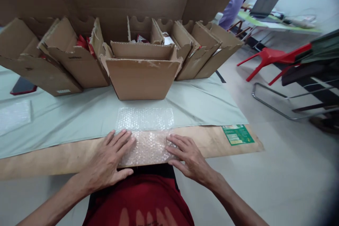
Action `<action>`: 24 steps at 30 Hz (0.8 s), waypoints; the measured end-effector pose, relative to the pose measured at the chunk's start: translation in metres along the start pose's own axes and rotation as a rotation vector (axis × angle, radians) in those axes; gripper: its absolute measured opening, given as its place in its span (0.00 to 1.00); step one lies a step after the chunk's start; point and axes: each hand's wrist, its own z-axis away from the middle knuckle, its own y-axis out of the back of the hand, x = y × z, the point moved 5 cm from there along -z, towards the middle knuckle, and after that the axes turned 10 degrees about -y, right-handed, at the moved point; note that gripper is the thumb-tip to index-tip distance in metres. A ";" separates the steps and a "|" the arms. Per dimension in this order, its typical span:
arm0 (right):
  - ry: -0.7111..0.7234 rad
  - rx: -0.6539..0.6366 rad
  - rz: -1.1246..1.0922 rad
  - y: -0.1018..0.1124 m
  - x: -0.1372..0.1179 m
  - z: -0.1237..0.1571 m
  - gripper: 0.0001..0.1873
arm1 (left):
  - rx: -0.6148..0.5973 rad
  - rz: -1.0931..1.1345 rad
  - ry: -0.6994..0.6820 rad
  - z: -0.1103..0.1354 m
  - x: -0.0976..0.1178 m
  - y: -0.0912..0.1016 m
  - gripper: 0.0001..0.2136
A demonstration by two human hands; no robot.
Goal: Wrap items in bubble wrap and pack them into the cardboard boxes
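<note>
A clear sheet of bubble wrap (pixel 147 144) lies flat at the table's front edge, partly over the pale green cloth and partly over bare wood. My left hand (pixel 112 159) rests on its left side, fingers stretched forward and thumb apart. On the right side, my right hand (pixel 188 155) lies with fingers spread, fingertips touching the sheet. Neither hand grips anything. Just beyond the sheet stands an open-topped cardboard box (pixel 143 77), its inside mostly hidden by the front wall.
Cardboard bins (pixel 74 56) stand left and right, some holding red packets (pixel 82 42). More bubble wrap (pixel 16 114) and a dark phone-like slab (pixel 23 85) lie at left. A red stool (pixel 272 58) and a metal-framed chair (pixel 280 104) stand right; a person in purple (pixel 231 12) is behind.
</note>
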 end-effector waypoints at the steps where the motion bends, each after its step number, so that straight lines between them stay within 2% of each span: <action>1: 0.013 0.032 -0.012 -0.002 -0.002 -0.002 0.12 | 0.003 0.001 0.012 0.001 0.000 0.000 0.41; 5: 0.039 0.170 -0.164 0.008 -0.008 -0.004 0.12 | 0.062 0.051 0.023 0.008 0.002 0.006 0.37; 8: -0.086 0.215 -0.367 0.024 -0.007 -0.008 0.09 | 0.220 0.155 0.067 0.012 0.000 0.019 0.22; 11: -0.319 0.221 -0.490 0.032 0.005 -0.017 0.07 | 0.365 0.309 0.272 0.009 -0.015 0.031 0.10; 14: -0.444 0.219 -0.538 0.028 0.020 -0.029 0.20 | 0.347 0.420 0.532 0.001 -0.034 0.030 0.10; 17: -0.483 0.237 -0.454 0.019 0.034 -0.041 0.23 | 0.271 0.376 0.602 -0.010 -0.046 0.022 0.11; 21: -0.470 0.208 -0.175 0.006 0.043 -0.049 0.22 | 0.208 0.119 0.527 -0.017 -0.050 0.012 0.14; 24: -0.435 0.189 -0.009 0.002 0.046 -0.051 0.21 | 0.204 -0.047 0.509 -0.013 -0.052 0.014 0.18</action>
